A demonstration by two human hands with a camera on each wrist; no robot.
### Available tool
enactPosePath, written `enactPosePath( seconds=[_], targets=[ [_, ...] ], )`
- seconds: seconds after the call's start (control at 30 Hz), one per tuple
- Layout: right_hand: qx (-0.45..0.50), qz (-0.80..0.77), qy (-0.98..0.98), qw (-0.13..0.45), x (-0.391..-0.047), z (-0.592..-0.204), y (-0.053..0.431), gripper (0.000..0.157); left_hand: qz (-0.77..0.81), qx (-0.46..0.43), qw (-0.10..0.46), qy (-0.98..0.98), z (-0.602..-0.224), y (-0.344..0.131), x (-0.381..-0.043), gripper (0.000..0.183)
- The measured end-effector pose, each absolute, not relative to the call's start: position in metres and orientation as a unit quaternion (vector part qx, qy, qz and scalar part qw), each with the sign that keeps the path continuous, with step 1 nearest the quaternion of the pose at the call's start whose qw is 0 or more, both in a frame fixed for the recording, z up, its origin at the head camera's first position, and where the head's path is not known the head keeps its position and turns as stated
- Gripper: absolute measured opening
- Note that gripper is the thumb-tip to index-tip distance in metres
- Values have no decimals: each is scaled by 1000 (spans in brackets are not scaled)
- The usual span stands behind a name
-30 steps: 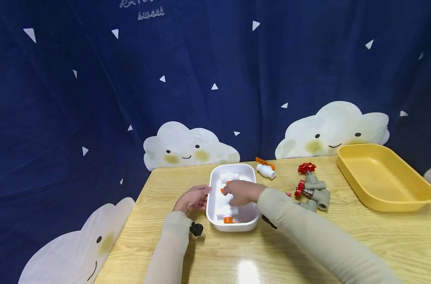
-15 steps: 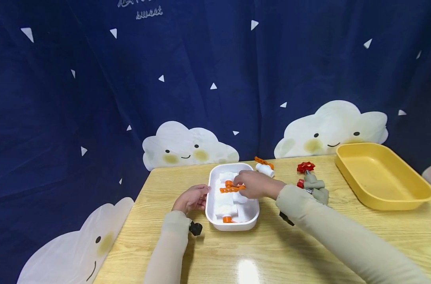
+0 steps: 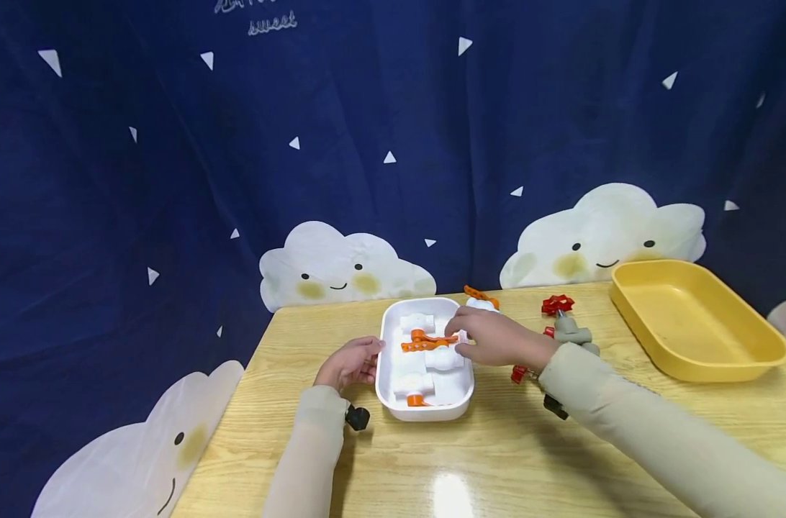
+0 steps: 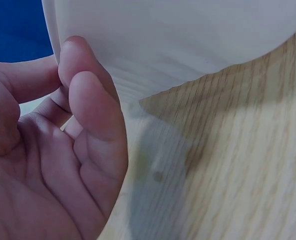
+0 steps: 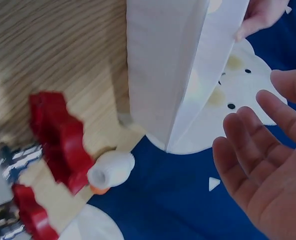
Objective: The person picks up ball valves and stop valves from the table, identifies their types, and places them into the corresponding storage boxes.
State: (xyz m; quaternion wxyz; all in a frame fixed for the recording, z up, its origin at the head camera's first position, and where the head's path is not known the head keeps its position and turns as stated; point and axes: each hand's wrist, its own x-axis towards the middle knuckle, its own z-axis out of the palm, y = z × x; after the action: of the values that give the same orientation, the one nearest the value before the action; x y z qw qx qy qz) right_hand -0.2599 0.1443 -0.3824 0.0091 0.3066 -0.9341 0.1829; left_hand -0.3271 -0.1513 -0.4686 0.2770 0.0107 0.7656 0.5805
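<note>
My left hand (image 3: 352,361) pinches the left rim of a white plastic tray (image 3: 425,415); in the left wrist view its fingers (image 4: 95,107) lie against the outer wall. Inside the tray are three white ball valves with orange lever handles: one at the back (image 3: 418,323), one at the middle right (image 3: 443,359) and one at the front (image 3: 414,385). Over the tray's right rim hovers my right hand (image 3: 497,338). Its fingers are loosely bent and hold nothing in the right wrist view, apart from the tray wall (image 5: 162,60).
Another white ball valve (image 5: 110,170) with an orange handle lies behind the tray, partly hidden by my right hand in the head view. Grey valves (image 3: 569,331) with red handwheels (image 5: 63,142) lie to the right. Farther right stands a yellow tray (image 3: 749,374).
My right hand has drawn back rightward from the tray's middle to its right rim, uncovering the valves and orange handles there. The left hand has stayed on the rim.
</note>
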Motion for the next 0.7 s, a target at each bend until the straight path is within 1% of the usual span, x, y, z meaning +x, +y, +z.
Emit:
enactPosePath(
  seconds=[0.37, 0.7],
  targets=[
    [269, 230, -935, 11, -252, -372, 197, 23, 582, 5, 276, 765, -466, -153, -326, 22],
    [247, 246, -936, 47, -248, -355, 228, 25, 577, 1, 279, 767, -466, -152, -327, 20]
  ],
)
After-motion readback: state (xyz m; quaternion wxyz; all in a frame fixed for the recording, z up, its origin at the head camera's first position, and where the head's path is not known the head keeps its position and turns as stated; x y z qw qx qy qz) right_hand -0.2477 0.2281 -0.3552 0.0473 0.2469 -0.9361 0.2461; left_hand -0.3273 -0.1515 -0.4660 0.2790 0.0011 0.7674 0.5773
